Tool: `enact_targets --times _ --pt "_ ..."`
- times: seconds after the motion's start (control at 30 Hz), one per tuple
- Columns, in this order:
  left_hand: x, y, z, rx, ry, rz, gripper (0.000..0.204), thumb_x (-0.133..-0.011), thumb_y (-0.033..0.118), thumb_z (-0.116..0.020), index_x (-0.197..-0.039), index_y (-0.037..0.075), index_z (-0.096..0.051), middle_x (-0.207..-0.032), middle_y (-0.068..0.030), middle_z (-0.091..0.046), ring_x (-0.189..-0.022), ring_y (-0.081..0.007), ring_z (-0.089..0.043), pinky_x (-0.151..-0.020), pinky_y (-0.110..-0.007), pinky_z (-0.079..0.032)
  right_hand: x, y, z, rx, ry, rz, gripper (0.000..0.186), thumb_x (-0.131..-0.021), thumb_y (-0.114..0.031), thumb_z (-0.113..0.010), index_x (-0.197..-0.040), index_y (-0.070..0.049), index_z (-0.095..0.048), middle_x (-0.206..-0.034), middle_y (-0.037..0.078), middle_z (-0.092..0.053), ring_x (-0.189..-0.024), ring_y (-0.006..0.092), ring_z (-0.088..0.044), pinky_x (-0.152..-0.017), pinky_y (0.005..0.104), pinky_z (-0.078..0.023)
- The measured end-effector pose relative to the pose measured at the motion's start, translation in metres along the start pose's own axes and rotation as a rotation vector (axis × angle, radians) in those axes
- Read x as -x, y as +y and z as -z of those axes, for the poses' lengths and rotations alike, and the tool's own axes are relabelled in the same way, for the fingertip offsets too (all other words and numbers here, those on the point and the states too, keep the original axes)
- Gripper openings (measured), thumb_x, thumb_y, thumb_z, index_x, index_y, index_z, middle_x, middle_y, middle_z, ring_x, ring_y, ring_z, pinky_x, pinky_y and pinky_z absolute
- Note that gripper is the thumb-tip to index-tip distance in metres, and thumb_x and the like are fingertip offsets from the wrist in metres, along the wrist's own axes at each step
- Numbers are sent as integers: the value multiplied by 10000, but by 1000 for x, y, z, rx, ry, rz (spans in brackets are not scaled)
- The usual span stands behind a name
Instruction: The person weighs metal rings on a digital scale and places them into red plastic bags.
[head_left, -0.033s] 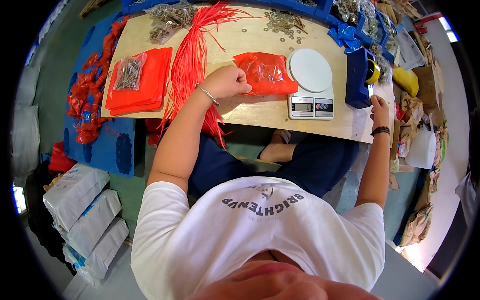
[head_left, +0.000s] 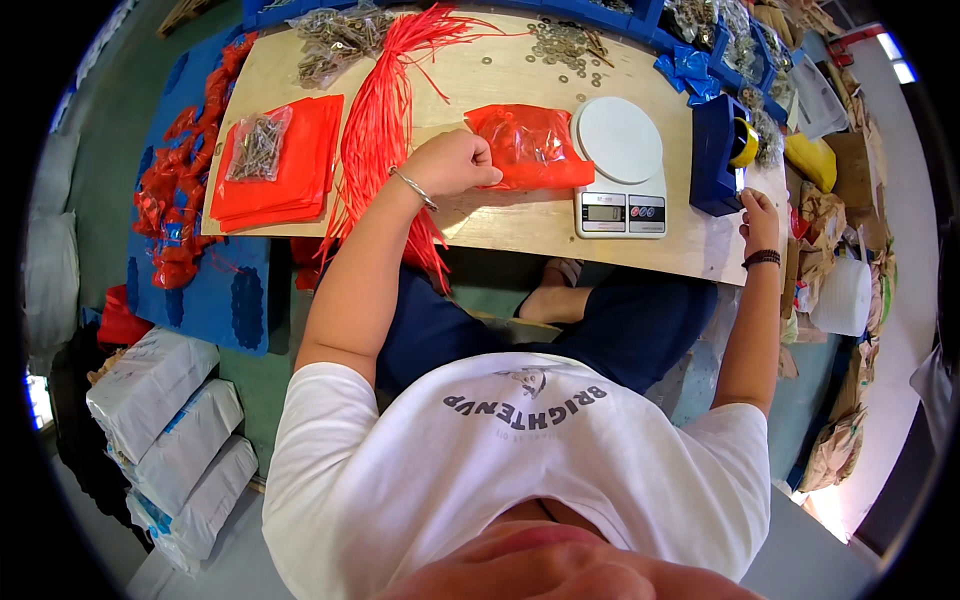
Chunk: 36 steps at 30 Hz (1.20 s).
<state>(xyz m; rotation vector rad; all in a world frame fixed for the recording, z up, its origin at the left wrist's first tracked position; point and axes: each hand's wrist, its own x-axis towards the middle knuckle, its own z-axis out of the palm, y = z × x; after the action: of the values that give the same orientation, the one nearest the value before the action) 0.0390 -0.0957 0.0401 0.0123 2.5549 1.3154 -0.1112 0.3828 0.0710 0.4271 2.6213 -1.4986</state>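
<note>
A red plastic bag (head_left: 525, 150) with something shiny inside lies flat on the wooden table, its right end against the kitchen scale (head_left: 620, 212). My left hand (head_left: 452, 164) is closed at the bag's left lower corner, fingertips pinched on its edge. On the right stands a dark blue tape dispenser (head_left: 708, 165) carrying a yellow tape roll (head_left: 743, 143). My right hand (head_left: 760, 217) is beside its front end, thumb and fingers pinched on the end of the tape (head_left: 740, 180). A bundle of red plastic strips (head_left: 378, 130) lies left of my left hand, running over the table's edge.
A stack of flat red bags (head_left: 312, 150) bears a clear bag of screws (head_left: 259, 147). Loose washers (head_left: 565, 45) and a bag of hardware (head_left: 338, 45) lie at the back. Blue bins (head_left: 655, 35) line the far edge. Filled red bags (head_left: 175, 205) rest on the left blue surface.
</note>
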Motion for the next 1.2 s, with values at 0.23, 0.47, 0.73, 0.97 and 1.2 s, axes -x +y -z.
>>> enact_targets --times 0.23,0.47,0.73,0.97,1.2 --pt "-1 3 1 42 -10 8 264 -733 224 -707 -634 29 -561 -581 -61 -569 -532 -147 -524 -531 -304 -435 -1 11 -6 -756 -93 -81 83 -826 -118 -681 -830 -134 -600 -689 -55 -524 -550 56 -425 -502 204 -354" --pt "-2 1 -1 98 -22 20 253 -746 202 -709 -634 33 -558 -573 -24 -552 -530 -103 -488 -518 -282 -420 58 48 -17 -1213 -280 -97 98 -898 -152 -572 -886 -59 -599 -988 96 -635 -1042 245 -573 -923 363 -470" --pt "0 -7 -1 151 -36 36 245 -760 202 -717 -661 33 -570 -586 -17 -552 -547 -94 -484 -515 -271 -412 32 52 -44 -640 -542 -280 106 -901 -128 -543 -816 -80 -501 -699 21 -498 -577 119 -470 -521 256 -406" --pt "12 12 17 191 -161 3 157 -785 125 -693 -749 37 -568 -666 26 -550 -620 -53 -483 -575 -233 -421 52 45 -35 -750 -713 -81 241 -906 -229 -575 -754 -117 -425 -672 -15 -391 -553 85 -371 -496 226 -296" --pt "13 5 15 -41 -49 22 178 -805 172 -663 -748 31 -573 -675 -24 -602 -628 -80 -542 -579 -240 -441 103 -42 -122 -357 -811 297 142 -873 -139 -571 -780 -77 -483 -664 -20 -420 -580 67 -369 -522 224 -320"
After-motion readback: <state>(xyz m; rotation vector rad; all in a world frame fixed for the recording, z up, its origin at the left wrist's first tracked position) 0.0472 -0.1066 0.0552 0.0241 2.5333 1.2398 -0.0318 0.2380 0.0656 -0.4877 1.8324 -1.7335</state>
